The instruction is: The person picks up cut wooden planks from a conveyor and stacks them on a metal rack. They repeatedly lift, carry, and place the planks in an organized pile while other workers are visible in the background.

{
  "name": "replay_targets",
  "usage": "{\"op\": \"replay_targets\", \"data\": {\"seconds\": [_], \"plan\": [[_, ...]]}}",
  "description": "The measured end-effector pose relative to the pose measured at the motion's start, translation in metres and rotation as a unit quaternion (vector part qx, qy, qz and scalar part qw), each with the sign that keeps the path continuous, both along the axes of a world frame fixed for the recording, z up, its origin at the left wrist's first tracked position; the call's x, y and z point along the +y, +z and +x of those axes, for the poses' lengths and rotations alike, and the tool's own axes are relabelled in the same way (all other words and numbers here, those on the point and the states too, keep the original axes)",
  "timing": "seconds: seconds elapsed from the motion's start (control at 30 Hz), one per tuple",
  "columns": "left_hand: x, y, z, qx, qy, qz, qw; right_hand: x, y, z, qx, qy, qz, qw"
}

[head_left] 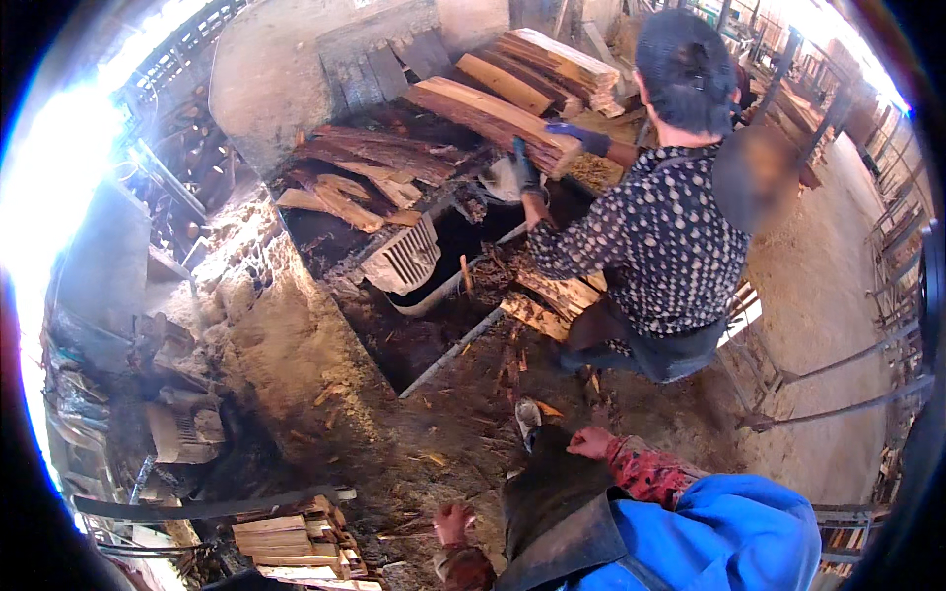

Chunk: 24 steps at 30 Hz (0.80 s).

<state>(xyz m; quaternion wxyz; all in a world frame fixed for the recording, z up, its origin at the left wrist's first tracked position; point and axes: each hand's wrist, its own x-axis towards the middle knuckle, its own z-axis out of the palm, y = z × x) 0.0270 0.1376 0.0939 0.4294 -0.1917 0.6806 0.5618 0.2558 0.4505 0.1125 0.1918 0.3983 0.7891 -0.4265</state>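
My left hand (454, 524) hangs low beside the dark apron (552, 512), its fingers loosely bent and apart, with nothing visible in it. Thin wood slivers lie on the ground past it. My right hand (590, 442) is at the apron's other side, fingers curled in, and no object shows in it. Ahead, a co-worker in a dotted shirt (655, 246) bends over a dark metal bench (394, 345). The co-worker's gloved hands (529, 169) rest on a long wooden slab (483, 123). Rough bark strips (345, 187) lie left of the slab.
A slotted grey cover (404, 258) sits on the bench. Cut wood pieces (286, 542) are stacked at lower left, and more boards (557, 64) lie at the back. Sawdust (296, 345) and chips litter the floor. Metal bars (847, 364) stick out at right.
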Motion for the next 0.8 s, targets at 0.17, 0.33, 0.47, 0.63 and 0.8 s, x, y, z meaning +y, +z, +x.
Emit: {"op": "replay_targets", "data": {"seconds": [0.17, 0.33, 0.47, 0.63, 0.8], "plan": [[0.046, 0.002, 0.008, 0.007, -0.068, 0.037, 0.997, 0.033, -0.015, -0.055, 0.082, -0.036, -0.08, 0.993], [0.077, 0.015, -0.001, 0.029, -0.083, 0.026, 0.996, 0.07, -0.007, -0.087, 0.074, -0.035, -0.082, 0.993], [0.108, 0.045, -0.026, 0.1, -0.085, 0.008, 0.991, 0.097, -0.013, -0.103, 0.133, -0.033, -0.097, 0.986], [0.161, 0.106, -0.07, 0.1, -0.069, -0.023, 0.992, 0.121, 0.013, -0.144, 0.138, -0.034, -0.051, 0.989], [0.198, 0.146, -0.136, 0.151, -0.112, -0.012, 0.982, 0.127, 0.02, -0.163, 0.132, -0.061, -0.067, 0.987]]}}
